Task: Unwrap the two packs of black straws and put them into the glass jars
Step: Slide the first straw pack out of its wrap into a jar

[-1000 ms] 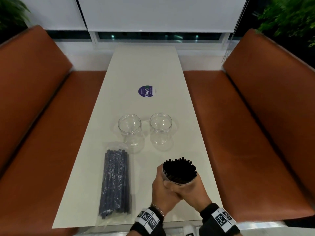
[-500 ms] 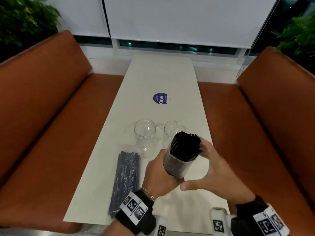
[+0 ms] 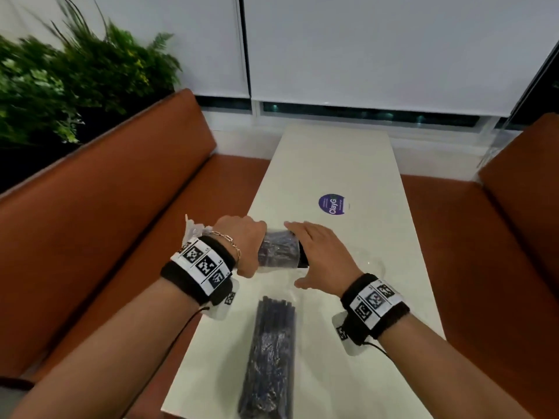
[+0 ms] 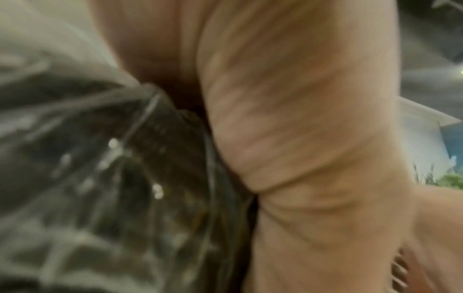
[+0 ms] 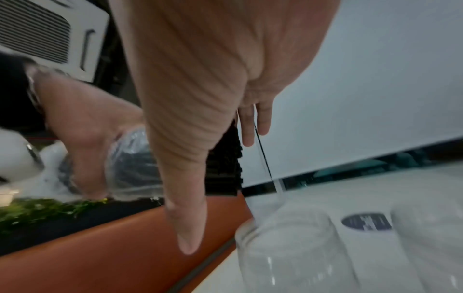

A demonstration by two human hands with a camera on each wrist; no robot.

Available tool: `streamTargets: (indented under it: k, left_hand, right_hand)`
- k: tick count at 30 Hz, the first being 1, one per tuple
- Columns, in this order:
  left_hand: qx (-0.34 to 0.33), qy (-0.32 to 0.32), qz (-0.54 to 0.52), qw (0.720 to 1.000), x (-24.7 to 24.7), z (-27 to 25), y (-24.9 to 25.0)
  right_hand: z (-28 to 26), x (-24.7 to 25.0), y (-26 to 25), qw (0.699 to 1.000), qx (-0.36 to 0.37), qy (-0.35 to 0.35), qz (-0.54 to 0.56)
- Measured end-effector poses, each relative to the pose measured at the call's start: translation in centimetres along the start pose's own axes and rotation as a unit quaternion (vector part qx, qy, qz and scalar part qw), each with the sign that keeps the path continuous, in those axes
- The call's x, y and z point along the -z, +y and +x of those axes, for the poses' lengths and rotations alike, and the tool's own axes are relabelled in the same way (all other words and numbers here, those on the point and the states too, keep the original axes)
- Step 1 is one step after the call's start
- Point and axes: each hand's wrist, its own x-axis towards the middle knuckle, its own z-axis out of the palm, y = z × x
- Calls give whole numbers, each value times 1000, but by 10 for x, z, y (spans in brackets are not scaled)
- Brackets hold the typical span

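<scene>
White table (image 3: 348,164) flanked by two orange benches (image 3: 106,225), one on each outer side of the hands; a fern (image 3: 60,77) stands beyond the left bench. Left hand (image 3: 242,243) curls around a horizontal pack of black straws (image 3: 278,251) in clear wrap, held above the table. Right hand (image 3: 320,258), fingers straight, presses flat against the bared straw ends. Second wrapped pack (image 3: 269,358) lies between the forearms, reaching the near table edge. Two glass jars (image 5: 288,247) stand just below the right hand. A purple sticker (image 3: 332,204) lies beyond the fingers, with open tabletop past it.
</scene>
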Motion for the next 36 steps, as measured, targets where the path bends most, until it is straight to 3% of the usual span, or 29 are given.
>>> streamTargets:
  k: [7, 19, 23, 26, 29, 31, 34, 36]
  left_hand:
    - [-50, -15, 44, 998, 8, 47, 6]
    - [-115, -23, 153, 981, 35, 72, 32]
    - [-119, 4, 185, 976, 48, 77, 39]
    - [-111, 98, 186, 971, 58, 72, 23]
    - [-48, 276, 37, 959, 64, 50, -9]
    - [37, 351, -135, 926, 54, 39, -31]
    - [89, 294, -425, 851, 26, 38, -40]
    - [86, 297, -464, 830, 12, 47, -31]
  right_hand:
    - [33, -59, 27, 981, -129, 37, 141]
    - [34, -100, 47, 931, -251, 76, 255]
    - [32, -103, 43, 919, -279, 89, 264]
    - [29, -106, 40, 914, -279, 106, 275]
    - [28, -107, 41, 906, -279, 118, 294]
    - [27, -108, 42, 903, -277, 125, 302]
    - [28, -109, 43, 901, -274, 126, 312]
    - [26, -109, 43, 896, -275, 127, 326]
